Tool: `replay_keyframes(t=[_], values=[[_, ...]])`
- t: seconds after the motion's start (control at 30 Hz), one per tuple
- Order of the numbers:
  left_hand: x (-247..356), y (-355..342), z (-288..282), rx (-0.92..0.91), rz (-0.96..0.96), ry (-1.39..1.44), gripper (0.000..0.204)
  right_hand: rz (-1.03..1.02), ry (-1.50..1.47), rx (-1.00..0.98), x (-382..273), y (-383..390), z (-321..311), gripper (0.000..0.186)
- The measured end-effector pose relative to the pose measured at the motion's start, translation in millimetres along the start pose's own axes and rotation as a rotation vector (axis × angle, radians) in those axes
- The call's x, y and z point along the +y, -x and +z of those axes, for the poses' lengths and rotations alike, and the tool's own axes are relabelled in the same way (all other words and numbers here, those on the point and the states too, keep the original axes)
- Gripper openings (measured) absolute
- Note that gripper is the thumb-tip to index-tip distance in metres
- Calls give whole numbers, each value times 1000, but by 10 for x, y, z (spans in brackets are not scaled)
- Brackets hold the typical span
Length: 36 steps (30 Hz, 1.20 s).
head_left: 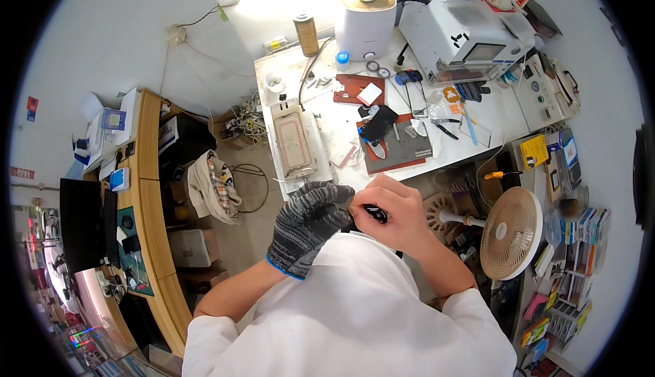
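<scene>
My left hand [306, 225] wears a dark grey knitted glove with a blue cuff. Its fingers are curled, and their tips meet the right hand's fingertips in front of my chest; what they pinch is hidden. My bare right hand [394, 212] is wrapped round a black handle with white marks [375, 213], most of it covered by the fingers. Just beyond both hands is the front edge of the white workbench [334, 121]. On it lie a dark grey mat [409, 150] and a black phone-like slab [379, 124] among small parts.
Left on the bench is a heating-plate device [292, 141]. Tweezers, pliers [447, 131] and a dark glove [472, 90] lie to the right. Behind stand a spray can [306, 34], a white humidifier [365, 25] and a white machine [471, 36]. A fan [508, 232] stands near my right elbow.
</scene>
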<state>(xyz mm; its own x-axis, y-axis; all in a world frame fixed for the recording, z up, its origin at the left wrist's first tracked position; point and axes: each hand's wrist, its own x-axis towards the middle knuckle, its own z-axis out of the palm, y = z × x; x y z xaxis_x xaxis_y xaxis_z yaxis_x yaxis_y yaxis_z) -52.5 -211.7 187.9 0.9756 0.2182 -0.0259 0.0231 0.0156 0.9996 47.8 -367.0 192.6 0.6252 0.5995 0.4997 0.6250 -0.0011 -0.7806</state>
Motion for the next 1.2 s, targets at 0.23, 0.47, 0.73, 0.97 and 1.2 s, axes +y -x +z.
replay_keyframes(t=[0.23,0.47,0.73,0.97,1.2], values=[[-85,13,-123,85,-195,73,18,61,-29,-65,-2,32,93,16],[139,-30,-50,143,-321,238,15,171,-281,-69,94,163,115,36],[185,-39,-78,26,13,-216,11,256,-396,-119,212,347,81,43],[240,-103,-109,24,-124,-151,12,183,-492,-4,267,344,178,42],[231,-160,-81,34,-130,21,13,346,-663,-110,142,293,109,32]])
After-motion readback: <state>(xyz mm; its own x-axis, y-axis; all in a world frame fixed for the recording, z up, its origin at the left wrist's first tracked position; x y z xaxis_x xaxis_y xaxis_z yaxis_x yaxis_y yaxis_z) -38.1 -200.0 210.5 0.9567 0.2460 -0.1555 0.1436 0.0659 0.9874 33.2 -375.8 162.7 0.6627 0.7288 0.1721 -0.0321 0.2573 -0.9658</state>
